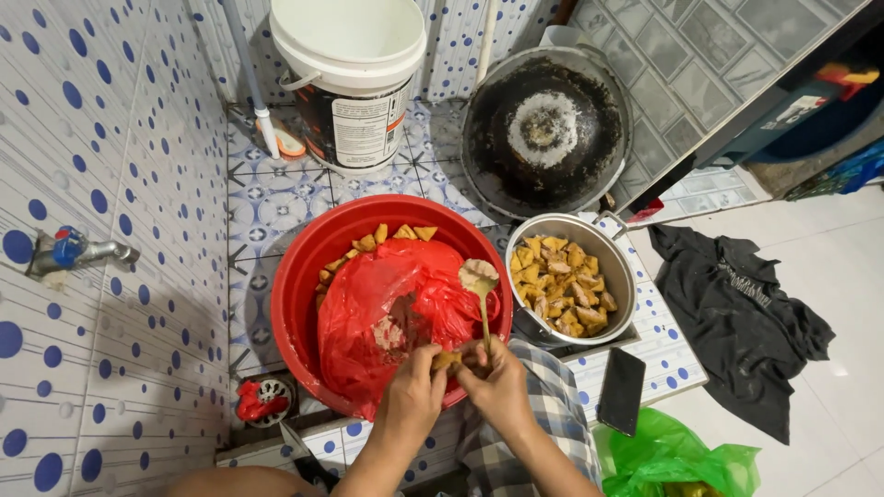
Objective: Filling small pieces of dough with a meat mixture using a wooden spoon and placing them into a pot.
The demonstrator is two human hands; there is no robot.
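Observation:
My left hand pinches a small golden-brown fried piece over the front rim of a red basin. My right hand grips the handle of a spoon whose bowl carries pale filling and points away from me. Both hands meet at the fried piece. Inside the basin lies a red plastic bag smeared with paste, with several more fried pieces behind it. To the right, a metal pot holds many similar fried pieces.
A white bucket and a blackened wok stand against the far wall. A tap juts from the dotted left wall. A floor drain, dark phone, green bag and black cloth lie nearby.

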